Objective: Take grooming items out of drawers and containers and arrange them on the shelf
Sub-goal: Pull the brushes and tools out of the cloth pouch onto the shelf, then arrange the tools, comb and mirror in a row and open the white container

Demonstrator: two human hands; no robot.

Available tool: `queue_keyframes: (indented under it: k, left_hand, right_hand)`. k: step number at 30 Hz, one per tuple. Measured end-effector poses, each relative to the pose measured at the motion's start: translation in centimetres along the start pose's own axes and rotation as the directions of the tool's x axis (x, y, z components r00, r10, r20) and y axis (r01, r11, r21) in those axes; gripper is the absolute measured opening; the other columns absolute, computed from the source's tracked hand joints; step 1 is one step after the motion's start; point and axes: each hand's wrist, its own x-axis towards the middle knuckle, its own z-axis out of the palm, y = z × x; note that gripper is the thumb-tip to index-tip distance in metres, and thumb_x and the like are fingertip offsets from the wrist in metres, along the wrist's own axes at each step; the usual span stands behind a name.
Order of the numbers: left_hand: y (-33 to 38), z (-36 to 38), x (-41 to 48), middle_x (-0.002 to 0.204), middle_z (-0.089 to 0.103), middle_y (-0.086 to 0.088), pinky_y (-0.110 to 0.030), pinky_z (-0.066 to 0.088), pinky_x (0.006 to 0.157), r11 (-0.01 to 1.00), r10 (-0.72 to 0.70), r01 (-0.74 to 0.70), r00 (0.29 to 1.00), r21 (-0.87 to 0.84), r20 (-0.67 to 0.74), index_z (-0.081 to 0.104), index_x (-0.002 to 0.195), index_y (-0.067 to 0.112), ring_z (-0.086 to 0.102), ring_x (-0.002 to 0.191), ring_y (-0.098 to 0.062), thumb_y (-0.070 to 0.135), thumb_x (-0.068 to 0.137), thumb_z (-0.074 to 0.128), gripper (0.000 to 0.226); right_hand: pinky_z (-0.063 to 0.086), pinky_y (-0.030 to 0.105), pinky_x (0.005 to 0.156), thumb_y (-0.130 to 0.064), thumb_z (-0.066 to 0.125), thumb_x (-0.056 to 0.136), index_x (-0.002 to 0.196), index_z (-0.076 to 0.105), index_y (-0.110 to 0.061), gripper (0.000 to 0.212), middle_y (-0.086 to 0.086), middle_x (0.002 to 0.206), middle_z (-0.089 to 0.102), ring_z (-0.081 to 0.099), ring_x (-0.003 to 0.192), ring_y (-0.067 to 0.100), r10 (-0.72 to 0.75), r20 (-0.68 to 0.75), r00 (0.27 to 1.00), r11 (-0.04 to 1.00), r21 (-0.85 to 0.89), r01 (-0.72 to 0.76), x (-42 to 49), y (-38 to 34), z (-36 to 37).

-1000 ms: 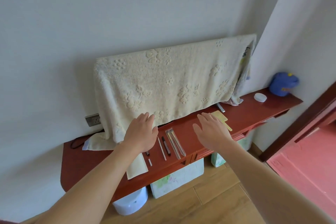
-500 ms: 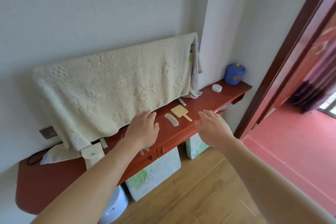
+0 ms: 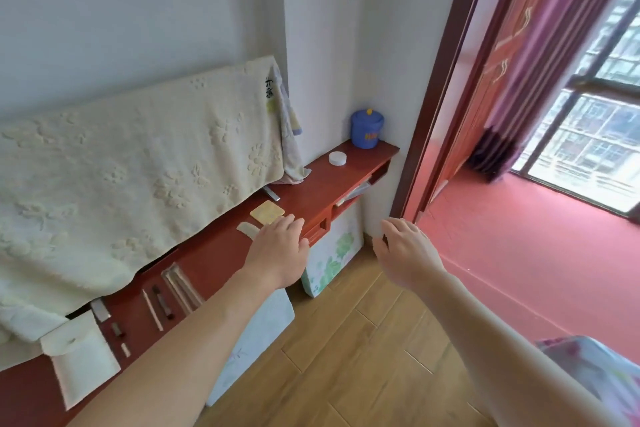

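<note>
A red wooden shelf runs along the wall. On it lie a yellow hand mirror, a pale comb, a clear pack of sticks, thin pencils, a white pouch and a small white jar. My left hand hovers over the shelf's front edge beside the mirror, fingers relaxed, holding nothing. My right hand hangs in the air to the right of the shelf, fingers spread and empty.
A cream towel covers something at the back of the shelf. A blue lidded pot stands at the shelf's far end. Flowered boxes stand on the wooden floor below. A doorway opens right onto a red floor.
The view has swung right, towards the shelf's far end and the doorway. Both hands have stayed open and empty and now sit nearer the mirror and the shelf's right part.
</note>
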Motion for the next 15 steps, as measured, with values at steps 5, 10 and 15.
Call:
queue_keyframes:
  k: [5,10,15]
  left_hand:
    - [1.4,0.2,4.9,0.163,0.024,-0.002,-0.039,0.017,0.122,0.996,0.084,-0.084,0.996,0.011,0.014,0.025,0.156,0.018,0.016,0.151,-0.02,0.036,0.106,0.027,0.053]
    - [2.2,0.8,9.9,0.163,0.026,-0.004,-0.04,0.016,0.123,0.984,0.171,-0.173,0.985,0.045,0.039,0.026,0.156,0.016,0.017,0.151,-0.02,0.034,0.105,0.026,0.054]
    - [3.8,1.5,14.2,0.162,0.026,-0.005,-0.04,0.016,0.123,0.976,0.205,-0.209,0.977,0.062,0.058,0.028,0.155,0.017,0.018,0.151,-0.02,0.036,0.105,0.027,0.053]
  right_hand:
    - [0.03,0.033,0.106,-0.027,0.034,0.101,0.122,0.057,-0.011,0.035,0.005,0.131,0.053,0.04,0.126,0.025,0.078,-0.007,0.997,0.997,-0.017,-0.078,2.6,1.9,-0.8]
    - [0.033,0.033,0.104,-0.03,0.033,0.101,0.124,0.056,-0.012,0.038,0.005,0.129,0.055,0.042,0.125,0.025,0.146,-0.051,0.988,0.989,-0.02,-0.147,5.4,4.1,-0.5]
    - [0.035,0.034,0.106,-0.034,0.034,0.1,0.123,0.054,-0.013,0.037,0.004,0.13,0.054,0.042,0.126,0.024,0.169,-0.054,0.984,0.985,-0.012,-0.17,8.2,7.1,-0.5]
